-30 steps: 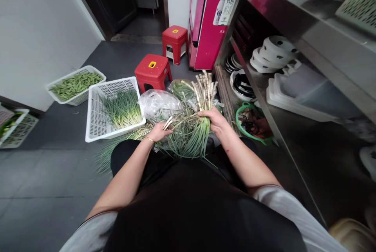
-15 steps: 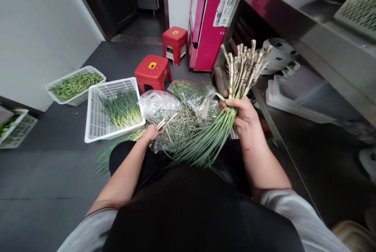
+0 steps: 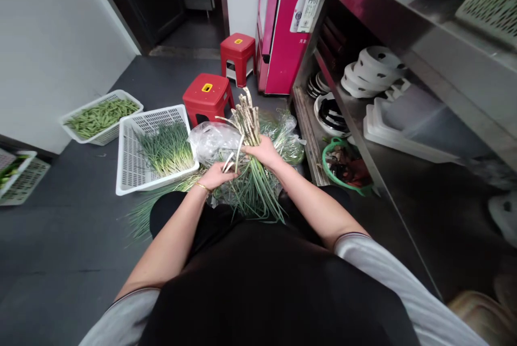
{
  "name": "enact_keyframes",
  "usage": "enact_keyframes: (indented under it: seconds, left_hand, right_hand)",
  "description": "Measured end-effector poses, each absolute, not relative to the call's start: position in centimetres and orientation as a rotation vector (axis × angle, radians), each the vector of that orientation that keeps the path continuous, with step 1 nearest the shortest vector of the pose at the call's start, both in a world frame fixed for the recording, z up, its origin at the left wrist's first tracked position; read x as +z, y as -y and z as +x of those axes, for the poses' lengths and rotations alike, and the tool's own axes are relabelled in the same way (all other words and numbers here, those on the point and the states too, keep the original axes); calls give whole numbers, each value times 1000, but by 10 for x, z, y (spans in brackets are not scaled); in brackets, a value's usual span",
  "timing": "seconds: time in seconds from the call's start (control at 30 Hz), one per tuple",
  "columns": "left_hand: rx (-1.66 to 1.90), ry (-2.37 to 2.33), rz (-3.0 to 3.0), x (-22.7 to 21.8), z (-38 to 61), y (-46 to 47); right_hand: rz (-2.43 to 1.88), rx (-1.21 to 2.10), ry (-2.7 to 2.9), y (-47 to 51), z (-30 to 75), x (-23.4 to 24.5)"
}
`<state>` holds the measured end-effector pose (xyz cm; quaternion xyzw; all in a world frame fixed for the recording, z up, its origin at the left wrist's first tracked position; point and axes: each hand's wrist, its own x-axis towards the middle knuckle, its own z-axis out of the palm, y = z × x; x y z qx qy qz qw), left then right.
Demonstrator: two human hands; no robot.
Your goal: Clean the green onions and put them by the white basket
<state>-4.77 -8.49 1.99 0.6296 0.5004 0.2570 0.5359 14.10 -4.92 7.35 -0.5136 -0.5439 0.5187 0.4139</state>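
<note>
My right hand point(image 3: 264, 152) is closed round a bunch of green onions point(image 3: 252, 174), pale root ends up and green leaves hanging toward my lap. My left hand point(image 3: 216, 175) is closed just to its left, pinching a few pale stalks point(image 3: 231, 162) over a loose heap of greens. Behind the hands lie a crumpled clear plastic bag point(image 3: 212, 141) and a bag of greens point(image 3: 285, 139).
A white basket of trimmed green onions point(image 3: 129, 157) sits left, another with green beans point(image 3: 100, 114) farther left, two red stools point(image 3: 208, 96) behind. A steel shelf unit point(image 3: 404, 174) with plates and a green bowl point(image 3: 343, 166) stands right.
My right hand swung the bunch up and to the right, then brought it back down and left, close to my left hand, which stayed over the heap.
</note>
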Motion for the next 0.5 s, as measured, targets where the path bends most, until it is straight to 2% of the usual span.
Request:
enact_keyframes:
  seconds: [0.13,0.23,0.5]
  left_hand:
    - [663,-1117,1520,35,-35,78]
    - [617,-1146,1503,40,-41,70]
    - [974,-1194,1012,50,-35,73]
  right_hand:
    - [-1265,1246,1582,49,128,71]
    - [-1244,1270,1518,44,145,73]
    - [-1188,1704,1198,47,166,57]
